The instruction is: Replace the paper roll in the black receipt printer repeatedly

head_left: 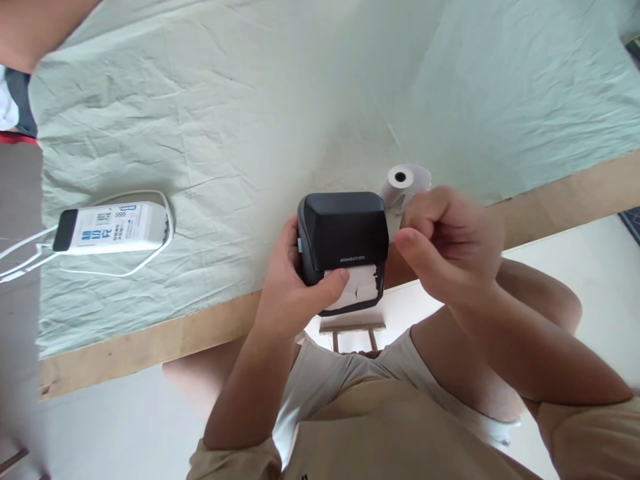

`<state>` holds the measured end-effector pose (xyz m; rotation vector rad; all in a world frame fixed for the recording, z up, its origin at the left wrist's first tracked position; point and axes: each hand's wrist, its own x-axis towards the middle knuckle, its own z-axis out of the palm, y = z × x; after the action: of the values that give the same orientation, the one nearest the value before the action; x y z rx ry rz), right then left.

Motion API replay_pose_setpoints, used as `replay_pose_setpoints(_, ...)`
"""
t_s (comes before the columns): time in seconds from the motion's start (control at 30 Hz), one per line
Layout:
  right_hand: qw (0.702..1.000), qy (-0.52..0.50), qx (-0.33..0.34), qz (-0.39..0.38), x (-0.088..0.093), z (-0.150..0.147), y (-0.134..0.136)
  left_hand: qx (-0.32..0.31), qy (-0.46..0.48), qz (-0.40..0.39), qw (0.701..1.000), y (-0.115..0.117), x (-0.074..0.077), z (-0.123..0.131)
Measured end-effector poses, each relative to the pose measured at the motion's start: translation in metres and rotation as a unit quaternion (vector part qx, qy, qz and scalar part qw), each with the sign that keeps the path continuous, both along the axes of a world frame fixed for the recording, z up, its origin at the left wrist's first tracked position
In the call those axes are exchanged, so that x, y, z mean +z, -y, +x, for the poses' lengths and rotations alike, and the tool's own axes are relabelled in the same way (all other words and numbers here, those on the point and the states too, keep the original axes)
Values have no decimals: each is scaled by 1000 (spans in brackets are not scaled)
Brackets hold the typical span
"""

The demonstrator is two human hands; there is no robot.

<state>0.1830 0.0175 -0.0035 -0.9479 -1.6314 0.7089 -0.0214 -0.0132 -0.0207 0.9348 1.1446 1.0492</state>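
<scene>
A black label printer marked NIIMBOT is in my left hand, its lid down. My left thumb presses on the white paper at the printer's lower face; that paper has a ragged dark edge on its right. Just right of the printer is my right hand, apart from it, fingers curled in and slightly blurred. Nothing shows between those fingers. Behind the right hand, a white paper roll with a dark core lies on the cloth, partly covered by the hand.
A pale green wrinkled cloth covers the table, with a bare wooden edge along my side. At left lies a white power strip with its cable looped around it. Another person's arm reaches in at the upper left.
</scene>
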Motion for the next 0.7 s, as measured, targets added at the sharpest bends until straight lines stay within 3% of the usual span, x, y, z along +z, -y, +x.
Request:
replay_pose_setpoints(0.1, 994, 32, 42, -98, -1, -1, 0, 0, 39, 22, 999, 1, -2, 1)
replay_pose_setpoints(0.2, 986, 26, 78, -147, -1, -3, -3, 21, 52, 31, 998, 1, 0, 3)
replay_pose_setpoints(0.47, 984, 46, 49, -164, -6, -5, -7, 38, 73, -4, 997, -2, 12, 12)
replay_pose_setpoints(0.7, 989, 33, 46, -135, -15, -4, -11, 48, 101, -17, 994, -4, 11, 15)
